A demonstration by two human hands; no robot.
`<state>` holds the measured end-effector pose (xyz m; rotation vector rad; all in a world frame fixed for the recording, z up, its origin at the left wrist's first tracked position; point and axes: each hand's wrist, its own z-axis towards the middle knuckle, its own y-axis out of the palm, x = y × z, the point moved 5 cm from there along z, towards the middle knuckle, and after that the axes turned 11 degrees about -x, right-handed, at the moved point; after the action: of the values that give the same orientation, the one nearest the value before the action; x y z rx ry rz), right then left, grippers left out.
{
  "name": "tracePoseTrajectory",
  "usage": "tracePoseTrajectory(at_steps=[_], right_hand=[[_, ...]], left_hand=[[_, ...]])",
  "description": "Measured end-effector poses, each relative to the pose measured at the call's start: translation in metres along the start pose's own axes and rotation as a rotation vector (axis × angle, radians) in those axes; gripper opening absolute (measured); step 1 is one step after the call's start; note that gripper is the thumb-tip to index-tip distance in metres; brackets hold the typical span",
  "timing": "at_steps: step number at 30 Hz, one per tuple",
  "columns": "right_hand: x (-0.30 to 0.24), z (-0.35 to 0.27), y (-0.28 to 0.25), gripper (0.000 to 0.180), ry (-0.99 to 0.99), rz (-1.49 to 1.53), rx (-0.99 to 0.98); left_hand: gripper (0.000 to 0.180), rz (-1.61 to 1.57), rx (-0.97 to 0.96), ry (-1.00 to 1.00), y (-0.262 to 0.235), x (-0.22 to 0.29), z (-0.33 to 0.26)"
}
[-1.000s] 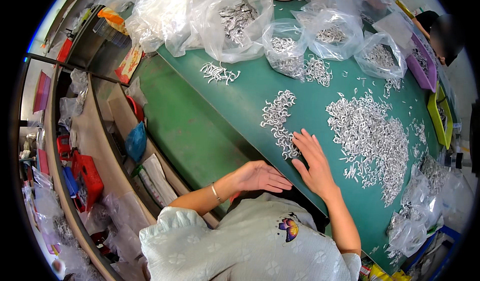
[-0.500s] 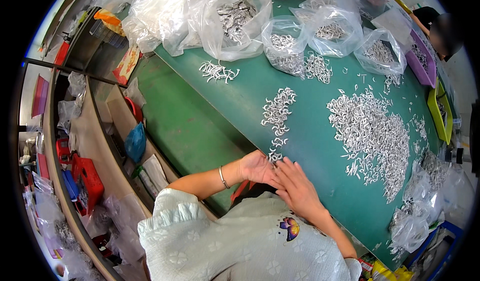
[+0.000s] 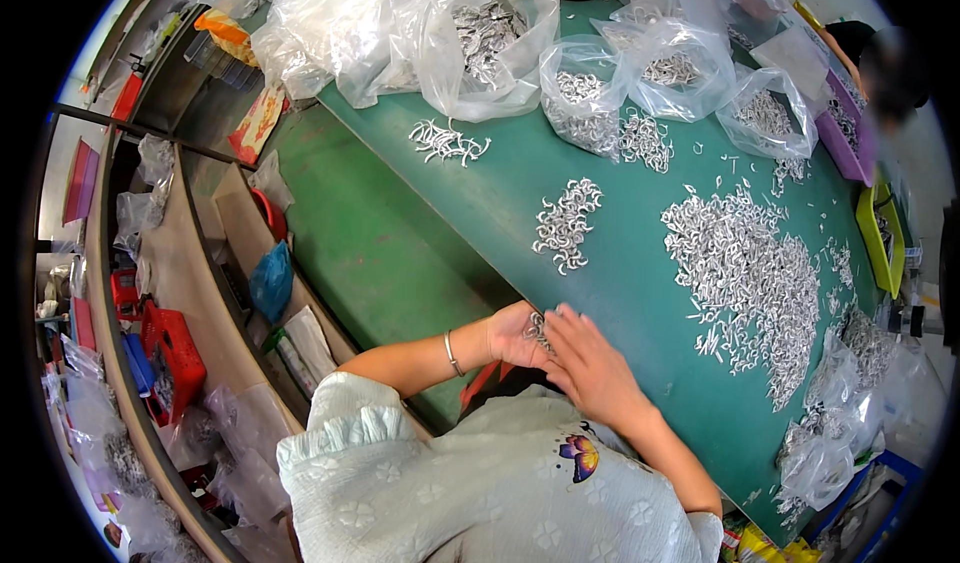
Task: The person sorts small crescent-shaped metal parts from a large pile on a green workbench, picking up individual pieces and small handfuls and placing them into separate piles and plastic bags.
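Cupping small metal hooks (image 3: 537,329) at table edge (image 3: 470,253) — left hand (image 3: 515,335) curled under, right hand (image 3: 590,363) flat, fingers spread.

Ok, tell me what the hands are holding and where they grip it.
A small bunch of silver metal hooks sits at the table edge, cupped in the left hand, with the right hand laid over it. The exact grip cannot be told.
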<state>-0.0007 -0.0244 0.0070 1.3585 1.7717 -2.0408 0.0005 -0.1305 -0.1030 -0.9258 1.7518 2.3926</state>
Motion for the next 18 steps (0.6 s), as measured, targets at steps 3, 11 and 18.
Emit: tracePoseTrajectory(at_steps=[3,11,18], right_hand=[[-0.010,-0.011,0.007,0.059,-0.036,0.070,-0.046],[-0.016,-0.006,-0.004,0.044,-0.199,0.100,0.042],[-0.006,-0.015,-0.016,0.023,-0.154,0.338,0.330]], left_hand=[[0.055,0.017,0.003,-0.013,-0.007,0.003,-0.002],[0.046,0.058,0.080,-0.076,-0.005,0.002,0.001],[0.033,0.183,0.251,0.025,-0.028,0.008,-0.022]])
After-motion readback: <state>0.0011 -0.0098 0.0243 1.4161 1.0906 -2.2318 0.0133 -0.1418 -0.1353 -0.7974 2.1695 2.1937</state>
